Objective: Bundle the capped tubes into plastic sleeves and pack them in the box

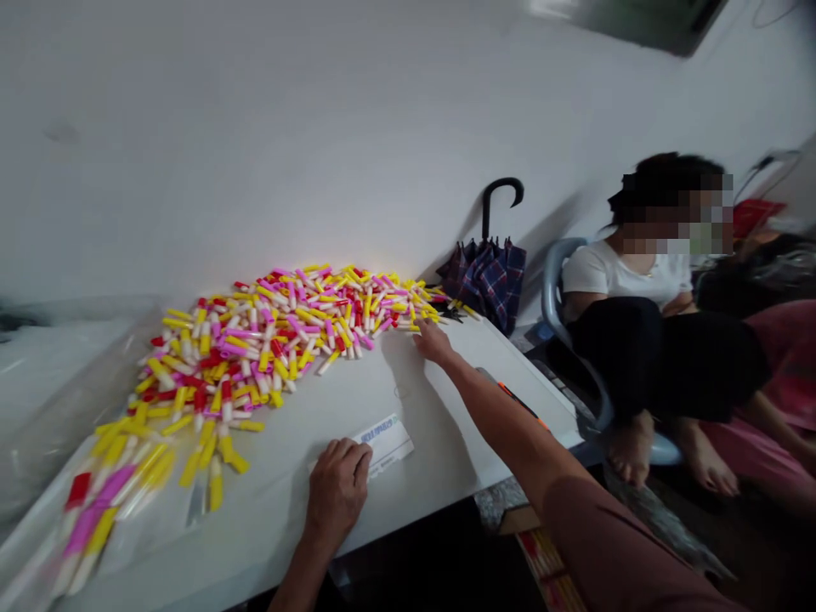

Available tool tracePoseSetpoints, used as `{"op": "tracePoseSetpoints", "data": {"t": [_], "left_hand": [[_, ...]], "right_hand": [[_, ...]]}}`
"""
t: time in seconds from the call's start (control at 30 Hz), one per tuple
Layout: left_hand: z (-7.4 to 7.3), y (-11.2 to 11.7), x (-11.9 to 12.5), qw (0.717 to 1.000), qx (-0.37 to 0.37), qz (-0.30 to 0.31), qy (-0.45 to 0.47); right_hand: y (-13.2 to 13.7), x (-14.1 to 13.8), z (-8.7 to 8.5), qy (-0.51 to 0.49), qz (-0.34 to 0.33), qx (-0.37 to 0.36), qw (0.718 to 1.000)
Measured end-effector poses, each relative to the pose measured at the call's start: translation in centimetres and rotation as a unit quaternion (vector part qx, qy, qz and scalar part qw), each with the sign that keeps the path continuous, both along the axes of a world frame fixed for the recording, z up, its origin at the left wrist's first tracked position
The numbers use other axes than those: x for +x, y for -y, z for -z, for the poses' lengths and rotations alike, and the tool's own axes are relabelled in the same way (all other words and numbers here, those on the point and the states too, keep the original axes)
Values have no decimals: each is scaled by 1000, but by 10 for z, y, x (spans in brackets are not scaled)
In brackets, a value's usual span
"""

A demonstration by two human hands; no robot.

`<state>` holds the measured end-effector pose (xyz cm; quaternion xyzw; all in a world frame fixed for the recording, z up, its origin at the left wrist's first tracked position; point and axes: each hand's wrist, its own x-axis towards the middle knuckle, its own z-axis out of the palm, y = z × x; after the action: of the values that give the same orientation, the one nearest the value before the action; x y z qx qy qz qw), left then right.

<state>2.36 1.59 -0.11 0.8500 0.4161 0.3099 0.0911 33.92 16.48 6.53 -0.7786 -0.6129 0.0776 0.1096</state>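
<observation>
A wide heap of short pen-like plastic tubes (286,327), white with yellow, pink and red ends, covers the back and left of the white table (357,395). At the heap's right end is my right hand (433,342), arm stretched out, thumb and forefinger slightly apart by the nearest tubes. No tube shows between those fingers. Near the front edge, my left hand (337,484) has its fingers curled over the left end of a flat white carton with blue print (388,442). Its fingertips are partly hidden.
Clear plastic bags (57,416) lie along the left side. An orange-and-black slim tool (519,404) lies near the right edge, beneath my forearm. Beyond the far corner leans a plaid umbrella (494,276). A person (637,280) sits on a grey-blue chair (554,280) at the right.
</observation>
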Motion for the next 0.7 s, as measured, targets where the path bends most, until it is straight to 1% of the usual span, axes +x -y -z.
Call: {"op": "tracePoseSetpoints", "data": {"t": [0.07,0.17,0.27,0.33,0.4,0.47,0.6,0.7], "left_hand": [[2,-1,0,1000,3,-2,-1],[5,-2,-1,1000,1,-5,-7],[5,-1,-1,1000,-3,-5,-6],[3,-1,-1,1000,-3,-5,-4],[1,0,0,1000,-4,-5,-1],[0,1,1,1000,-9,-6,1],[0,1,0,1000,-17,-5,9],[0,2,0,1000,-27,-3,4]], "right_hand": [[-20,4,1,17,-5,-11,1000],[-37,4,6,38,-5,-28,999],[-41,2,13,56,-14,-31,998],[-36,0,18,66,-28,-26,997],[-24,-3,23,73,-45,-19,996],[-5,-6,29,77,-60,-11,995],[48,-12,38,74,-96,3,993],[86,-13,38,65,-128,11,990]]}}
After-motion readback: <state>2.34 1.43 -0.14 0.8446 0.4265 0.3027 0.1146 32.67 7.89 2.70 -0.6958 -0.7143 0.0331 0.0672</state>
